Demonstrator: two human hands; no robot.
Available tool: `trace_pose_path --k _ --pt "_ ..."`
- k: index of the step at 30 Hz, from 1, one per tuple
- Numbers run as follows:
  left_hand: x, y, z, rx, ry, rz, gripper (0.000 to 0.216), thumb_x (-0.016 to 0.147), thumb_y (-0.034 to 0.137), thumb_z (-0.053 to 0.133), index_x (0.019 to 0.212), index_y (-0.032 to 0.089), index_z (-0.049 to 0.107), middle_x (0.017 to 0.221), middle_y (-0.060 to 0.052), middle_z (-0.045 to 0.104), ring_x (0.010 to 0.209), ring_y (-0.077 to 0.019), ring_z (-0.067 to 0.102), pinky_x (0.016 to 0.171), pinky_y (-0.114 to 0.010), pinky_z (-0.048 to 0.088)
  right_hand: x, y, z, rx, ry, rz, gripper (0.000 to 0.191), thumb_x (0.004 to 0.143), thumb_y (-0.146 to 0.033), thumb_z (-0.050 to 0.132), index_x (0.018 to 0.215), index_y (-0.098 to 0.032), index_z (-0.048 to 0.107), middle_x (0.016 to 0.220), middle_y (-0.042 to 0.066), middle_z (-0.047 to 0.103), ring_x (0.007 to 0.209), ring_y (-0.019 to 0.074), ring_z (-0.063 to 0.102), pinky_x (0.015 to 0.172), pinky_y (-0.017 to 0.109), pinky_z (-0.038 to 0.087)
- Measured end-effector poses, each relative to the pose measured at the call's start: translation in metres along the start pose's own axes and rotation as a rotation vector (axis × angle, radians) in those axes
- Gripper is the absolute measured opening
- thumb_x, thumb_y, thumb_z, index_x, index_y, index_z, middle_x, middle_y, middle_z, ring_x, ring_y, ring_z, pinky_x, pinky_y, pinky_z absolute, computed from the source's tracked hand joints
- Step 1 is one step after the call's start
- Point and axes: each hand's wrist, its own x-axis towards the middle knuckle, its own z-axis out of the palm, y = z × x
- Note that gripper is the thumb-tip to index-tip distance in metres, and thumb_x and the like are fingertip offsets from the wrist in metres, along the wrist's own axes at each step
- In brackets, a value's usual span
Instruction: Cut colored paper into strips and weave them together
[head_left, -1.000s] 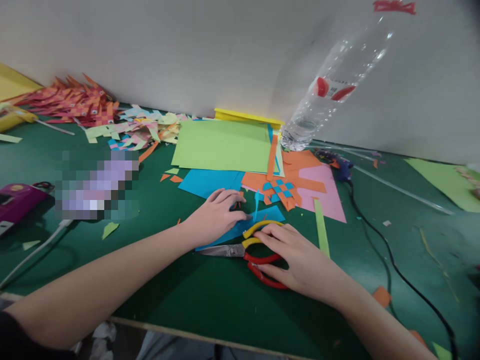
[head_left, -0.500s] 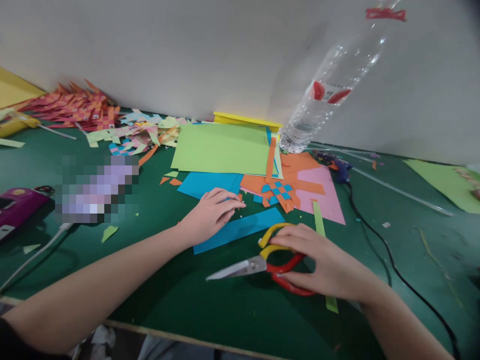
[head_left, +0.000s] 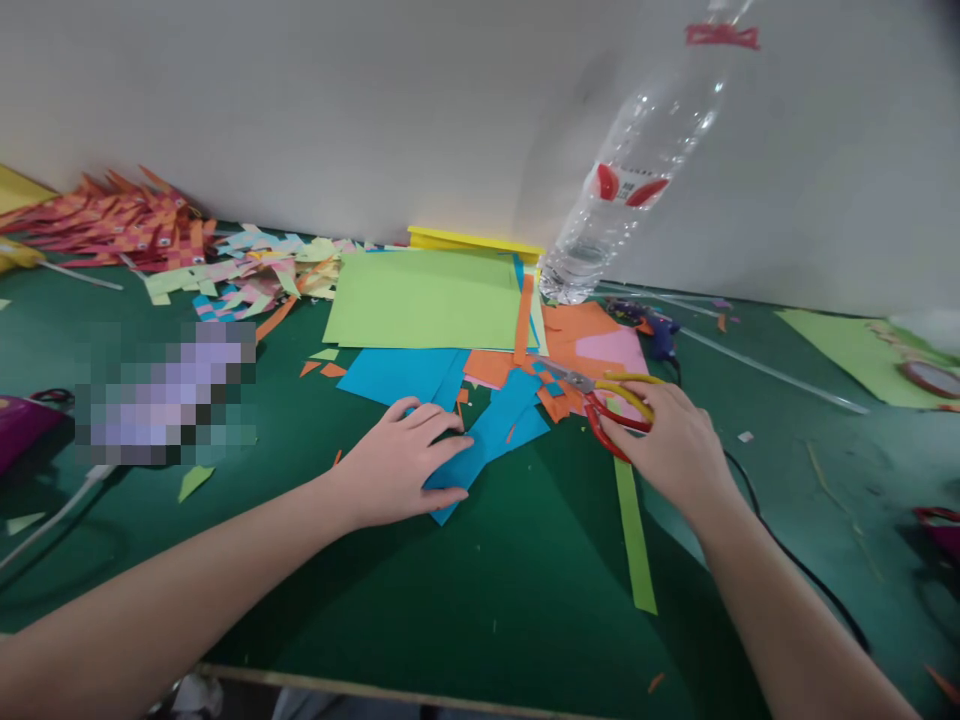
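My left hand [head_left: 409,465] has thumb and fingers on the lower end of a blue paper strip [head_left: 491,430], which slants up to the right. My right hand [head_left: 675,440] grips scissors [head_left: 600,390] by their yellow and red handles. Their blades point left, over a small blue-and-orange woven paper piece [head_left: 553,378] and close to the strip's upper end. Wider blue paper [head_left: 397,372] lies behind my left hand. Below the scissors rests a narrow green paper strip [head_left: 636,545].
A stack of light green sheets [head_left: 424,300] lies at the back, beside a tilted plastic bottle [head_left: 622,190]. Orange woven pieces [head_left: 127,225] are heaped at far left. A blurred-out purple object [head_left: 169,390] sits left; a glue gun [head_left: 660,335] with a black cord lies right.
The blue strip has turned from nearly level to a steep slant under my left hand. My right hand has carried the scissors up and away from the table's front edge.
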Motion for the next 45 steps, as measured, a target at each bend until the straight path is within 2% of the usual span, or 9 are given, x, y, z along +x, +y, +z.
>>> trace_pose_path --k 14,18,22,25,30,33,37,42,45 --pt "0.0 -0.005 0.0 -0.069 -0.005 0.078 0.033 0.096 0.014 0.038 0.122 0.02 0.059 0.126 -0.009 0.058 0.123 -0.024 0.047 0.104 -0.045 0.034 -0.003 0.007 0.011 -0.01 -0.029 0.007 0.038 0.083 -0.041 0.051 0.113 -0.019 0.058 0.111 0.014 0.066 0.102 0.0345 0.063 0.077 0.047 0.047" --pt "0.001 -0.005 -0.002 -0.095 -0.037 0.075 0.031 0.098 0.027 0.044 0.126 0.02 0.056 0.13 -0.009 0.057 0.125 -0.0248 0.046 0.108 -0.046 0.029 -0.002 0.013 0.009 -0.034 -0.013 -0.002 0.037 0.085 -0.04 0.05 0.112 -0.017 0.058 0.106 0.016 0.064 0.099 0.0338 0.063 0.076 0.045 0.049" --pt "0.0 -0.002 -0.003 -0.122 -0.076 0.066 0.065 0.086 0.05 0.061 0.141 0.021 0.041 0.141 -0.011 0.048 0.13 -0.0297 0.04 0.11 -0.048 0.025 -0.001 0.008 0.003 -0.075 0.051 -0.041 0.031 0.087 -0.038 0.049 0.109 -0.018 0.059 0.107 0.016 0.064 0.103 0.0365 0.06 0.082 0.05 0.047" --pt "-0.001 0.0 -0.004 -0.124 -0.098 0.062 0.081 0.08 0.058 0.065 0.144 0.02 0.035 0.146 -0.012 0.044 0.134 -0.0318 0.037 0.111 -0.049 0.022 -0.004 -0.008 0.003 0.016 0.109 -0.148 0.028 0.089 -0.034 0.05 0.112 -0.019 0.058 0.108 0.014 0.065 0.104 0.0329 0.06 0.087 0.049 0.047" --pt "-0.002 -0.001 -0.004 -0.153 -0.078 0.093 0.077 0.08 0.056 0.065 0.143 0.022 0.036 0.141 -0.009 0.049 0.13 -0.0289 0.041 0.11 -0.045 0.024 -0.01 -0.05 0.005 0.059 0.056 -0.424 0.028 0.091 -0.019 0.045 0.117 -0.017 0.056 0.113 0.014 0.066 0.11 0.0308 0.059 0.095 0.052 0.045" --pt "-0.002 -0.002 -0.007 -0.188 -0.026 0.13 0.068 0.081 0.057 0.063 0.136 0.021 0.046 0.132 -0.009 0.056 0.126 -0.0279 0.046 0.107 -0.043 0.028 -0.01 -0.076 -0.001 0.046 0.003 -0.618 0.027 0.09 -0.013 0.044 0.113 -0.017 0.059 0.108 0.012 0.069 0.102 0.0277 0.062 0.099 0.052 0.043" --pt "-0.002 -0.005 -0.014 -0.203 0.084 0.113 0.043 0.09 0.049 0.054 0.118 0.017 0.057 0.115 -0.01 0.064 0.113 -0.0257 0.055 0.099 -0.042 0.035 -0.008 -0.102 -0.002 0.081 -0.081 -0.837 0.02 0.09 -0.014 0.046 0.098 -0.013 0.065 0.102 0.013 0.07 0.098 0.0269 0.063 0.086 0.043 0.052" --pt "-0.004 -0.007 -0.016 -0.205 0.1 0.119 0.057 0.082 0.058 0.061 0.12 0.016 0.052 0.113 -0.011 0.064 0.107 -0.0262 0.059 0.095 -0.041 0.039 -0.01 -0.115 0.012 0.09 -0.033 -0.888 0.022 0.089 -0.011 0.046 0.087 -0.012 0.067 0.086 0.013 0.071 0.081 0.0246 0.065 0.077 0.042 0.054" --pt "-0.004 -0.007 -0.013 -0.215 0.065 0.113 0.06 0.077 0.061 0.065 0.115 0.017 0.052 0.112 -0.011 0.064 0.105 -0.0264 0.06 0.092 -0.039 0.041 -0.012 -0.111 0.016 0.162 -0.094 -0.838 0.018 0.09 -0.018 0.05 0.095 -0.013 0.067 0.092 0.012 0.071 0.089 0.0253 0.066 0.08 0.042 0.054"
